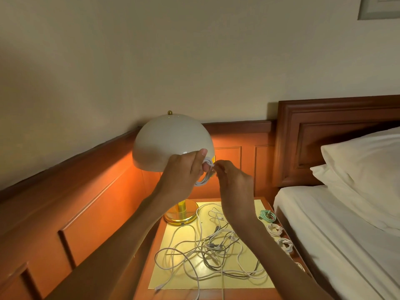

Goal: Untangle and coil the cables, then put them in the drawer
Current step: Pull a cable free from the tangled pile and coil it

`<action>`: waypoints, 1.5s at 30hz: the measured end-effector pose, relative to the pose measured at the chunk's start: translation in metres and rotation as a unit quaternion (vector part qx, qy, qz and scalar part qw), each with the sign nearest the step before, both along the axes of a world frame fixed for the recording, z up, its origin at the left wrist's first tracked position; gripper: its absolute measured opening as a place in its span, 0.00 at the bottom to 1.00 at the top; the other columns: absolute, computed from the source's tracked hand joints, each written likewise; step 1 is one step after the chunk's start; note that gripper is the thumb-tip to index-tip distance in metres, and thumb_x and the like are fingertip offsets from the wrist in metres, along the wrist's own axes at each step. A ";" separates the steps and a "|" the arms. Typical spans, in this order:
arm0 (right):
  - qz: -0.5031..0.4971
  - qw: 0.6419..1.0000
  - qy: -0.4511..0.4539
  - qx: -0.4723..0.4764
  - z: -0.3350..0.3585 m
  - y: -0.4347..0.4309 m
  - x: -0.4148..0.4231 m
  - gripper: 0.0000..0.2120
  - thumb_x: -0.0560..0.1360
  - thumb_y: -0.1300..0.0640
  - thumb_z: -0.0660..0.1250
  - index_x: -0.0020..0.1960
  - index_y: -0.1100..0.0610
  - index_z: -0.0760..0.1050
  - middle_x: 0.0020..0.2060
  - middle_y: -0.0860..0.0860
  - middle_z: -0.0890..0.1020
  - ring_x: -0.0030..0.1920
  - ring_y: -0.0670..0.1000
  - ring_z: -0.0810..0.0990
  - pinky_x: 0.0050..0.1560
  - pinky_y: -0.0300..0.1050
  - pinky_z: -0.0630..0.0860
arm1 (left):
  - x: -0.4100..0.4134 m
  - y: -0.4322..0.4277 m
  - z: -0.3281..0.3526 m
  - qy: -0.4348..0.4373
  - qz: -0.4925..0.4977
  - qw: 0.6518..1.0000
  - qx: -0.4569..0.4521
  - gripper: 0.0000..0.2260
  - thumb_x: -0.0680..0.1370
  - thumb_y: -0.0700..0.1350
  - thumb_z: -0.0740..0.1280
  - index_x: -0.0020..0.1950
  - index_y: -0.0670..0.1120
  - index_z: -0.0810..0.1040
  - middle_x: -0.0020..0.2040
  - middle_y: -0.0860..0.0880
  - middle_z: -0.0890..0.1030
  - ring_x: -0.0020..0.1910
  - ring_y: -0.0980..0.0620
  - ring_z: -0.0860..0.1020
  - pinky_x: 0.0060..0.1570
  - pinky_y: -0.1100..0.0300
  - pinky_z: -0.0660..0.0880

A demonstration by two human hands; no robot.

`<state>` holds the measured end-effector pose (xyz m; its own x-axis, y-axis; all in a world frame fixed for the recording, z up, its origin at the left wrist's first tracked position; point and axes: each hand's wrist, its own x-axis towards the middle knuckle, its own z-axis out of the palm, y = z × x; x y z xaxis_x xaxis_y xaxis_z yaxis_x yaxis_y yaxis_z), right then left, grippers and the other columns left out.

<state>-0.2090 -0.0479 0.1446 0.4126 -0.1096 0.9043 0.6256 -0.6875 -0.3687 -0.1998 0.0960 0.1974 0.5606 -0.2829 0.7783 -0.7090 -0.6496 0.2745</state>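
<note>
My left hand is raised in front of the lamp shade and grips a small coil of white cable that loops down from its fingers. My right hand is beside it, pinching the free end of that same cable at the top of the coil. Below, a tangle of white and grey cables lies spread over the yellow mat on the nightstand. Along the right edge lie coiled cables: a green one and white ones. The drawer itself is not clearly visible.
A white dome lamp on a brass base stands at the back left of the nightstand. Wood panelling runs along the wall on the left. A bed with white sheet and pillows adjoins on the right.
</note>
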 end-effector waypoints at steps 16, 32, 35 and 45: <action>0.395 0.721 0.300 0.484 0.008 0.020 0.010 0.07 0.79 0.65 0.66 0.55 0.63 0.80 0.51 0.62 0.85 0.50 0.61 0.86 0.54 0.54 0.82 | 0.017 0.006 -0.007 0.056 0.114 0.992 -0.019 0.20 0.84 0.51 0.54 0.48 0.41 0.80 0.33 0.51 0.78 0.32 0.52 0.75 0.37 0.67 0.69; 0.393 0.740 0.391 0.380 0.026 0.011 0.005 0.11 0.73 0.71 0.71 0.54 0.62 0.78 0.49 0.62 0.85 0.50 0.62 0.85 0.47 0.48 0.84 | 0.013 0.004 -0.012 -0.048 0.082 0.995 -0.005 0.15 0.83 0.46 0.57 0.51 0.38 0.79 0.34 0.49 0.77 0.29 0.52 0.75 0.28 0.66 0.65; 0.439 0.720 0.432 0.318 0.030 -0.001 0.006 0.13 0.75 0.71 0.69 0.58 0.62 0.77 0.54 0.63 0.84 0.52 0.61 0.85 0.51 0.49 0.83 | 0.016 0.009 -0.017 -0.049 0.071 0.996 -0.006 0.14 0.83 0.46 0.58 0.56 0.39 0.80 0.37 0.48 0.80 0.32 0.51 0.79 0.28 0.63 0.71; 0.469 0.674 0.500 0.276 0.034 -0.003 0.009 0.13 0.77 0.67 0.68 0.60 0.58 0.76 0.47 0.59 0.83 0.54 0.60 0.83 0.65 0.61 0.75 | 0.024 0.007 -0.024 -0.043 0.089 0.995 0.001 0.10 0.83 0.41 0.61 0.50 0.38 0.80 0.32 0.51 0.74 0.28 0.53 0.75 0.29 0.64 0.68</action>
